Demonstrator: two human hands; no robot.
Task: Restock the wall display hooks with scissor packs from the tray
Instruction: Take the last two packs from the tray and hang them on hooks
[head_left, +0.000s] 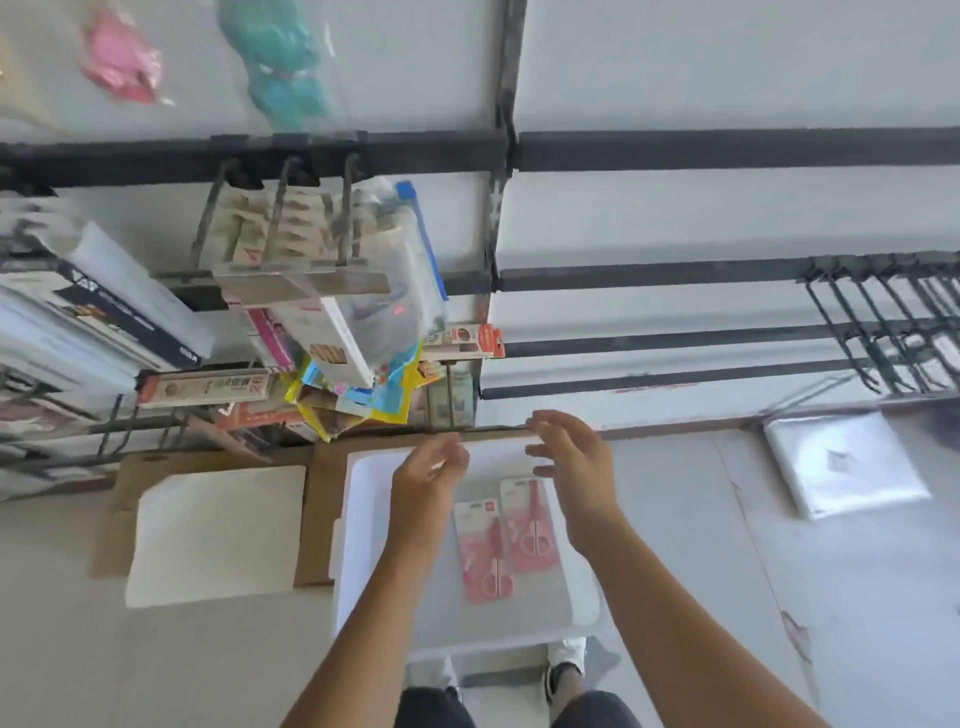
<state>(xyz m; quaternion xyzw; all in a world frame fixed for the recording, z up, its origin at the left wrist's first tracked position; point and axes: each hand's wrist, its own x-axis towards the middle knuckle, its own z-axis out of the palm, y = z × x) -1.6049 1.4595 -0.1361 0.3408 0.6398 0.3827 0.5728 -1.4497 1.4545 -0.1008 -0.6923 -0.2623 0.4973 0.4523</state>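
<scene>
A white tray (374, 519) lies on the floor below me. In it sit two pink scissor packs side by side, one lower left (483, 551) and one upper right (530, 525). My left hand (428, 475) hovers over the tray's far part with fingers loosely curled and nothing in them. Held to the right of it, my right hand (569, 457) is above the packs with fingers spread, empty. Black wall hooks (280, 213) on a rail at the upper left hold packaged goods.
A cluster of bare black hooks (883, 322) juts from the rails at the right. A cardboard sheet with a white board (218, 535) lies left of the tray. A clear plastic bag (841, 462) lies at the right. My shoes (563, 665) stand near the tray's front edge.
</scene>
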